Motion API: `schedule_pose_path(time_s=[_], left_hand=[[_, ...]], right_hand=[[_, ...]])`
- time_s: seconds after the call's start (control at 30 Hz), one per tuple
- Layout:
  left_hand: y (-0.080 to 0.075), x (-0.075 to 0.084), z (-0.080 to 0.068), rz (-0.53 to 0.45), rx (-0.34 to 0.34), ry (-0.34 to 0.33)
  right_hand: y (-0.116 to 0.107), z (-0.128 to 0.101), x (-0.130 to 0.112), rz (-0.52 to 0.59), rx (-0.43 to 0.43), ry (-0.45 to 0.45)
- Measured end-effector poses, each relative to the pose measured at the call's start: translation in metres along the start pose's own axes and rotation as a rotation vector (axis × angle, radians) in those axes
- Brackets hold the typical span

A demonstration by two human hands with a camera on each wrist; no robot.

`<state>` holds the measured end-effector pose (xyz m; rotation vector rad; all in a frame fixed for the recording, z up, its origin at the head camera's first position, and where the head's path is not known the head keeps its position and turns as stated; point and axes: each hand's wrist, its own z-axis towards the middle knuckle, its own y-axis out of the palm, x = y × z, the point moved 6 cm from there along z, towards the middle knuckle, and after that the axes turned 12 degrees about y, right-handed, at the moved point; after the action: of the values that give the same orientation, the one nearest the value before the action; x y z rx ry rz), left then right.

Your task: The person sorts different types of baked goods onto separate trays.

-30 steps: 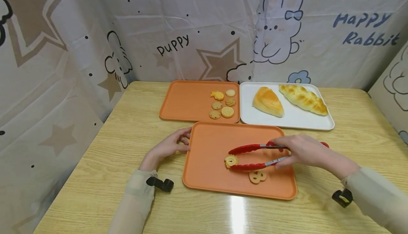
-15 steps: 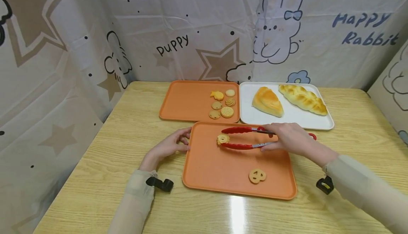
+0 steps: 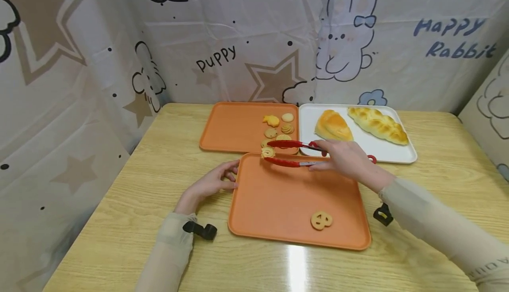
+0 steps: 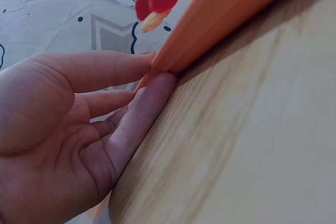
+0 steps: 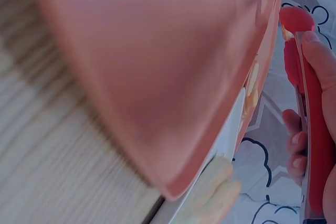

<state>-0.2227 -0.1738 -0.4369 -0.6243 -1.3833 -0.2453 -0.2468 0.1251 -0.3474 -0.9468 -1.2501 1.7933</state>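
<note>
My right hand grips the red-tipped metal tongs, which hold a small, round, ruffled cookie at their tips. In the head view that cookie overlaps the far rim of the near orange tray, right in front of the back orange tray. On the near tray's left edge, my left hand holds the rim with fingertips and thumb, as the left wrist view shows up close. A pretzel-shaped cookie lies on the near tray's front right. The tongs partly cover cookies behind them.
Several cookies, among them a fish-shaped one, lie in the back tray's right part. Beside it, a white tray bears a wedge-shaped bread and a braided loaf. A printed curtain hangs behind the wooden table.
My right hand has carried the tongs and ruffled cookie away from me and slightly left, from mid-tray to the far rim. The left hand stays on the near tray's edge.
</note>
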Motion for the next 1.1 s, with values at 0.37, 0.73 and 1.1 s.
schedule_pose_path(time_s=[0.37, 0.73, 1.1], left_hand=[[-0.002, 0.001, -0.003, 0.009, 0.001, 0.005], [0.000, -0.003, -0.002, -0.005, 0.005, -0.024], [0.000, 0.000, -0.001, -0.011, 0.011, -0.028]], right_hand=[[0.013, 0.029, -0.010, 0.005, -0.008, 0.086], [0.029, 0.054, -0.023, -0.029, -0.061, 0.152], [0.041, 0.068, -0.028, -0.051, -0.154, 0.205]])
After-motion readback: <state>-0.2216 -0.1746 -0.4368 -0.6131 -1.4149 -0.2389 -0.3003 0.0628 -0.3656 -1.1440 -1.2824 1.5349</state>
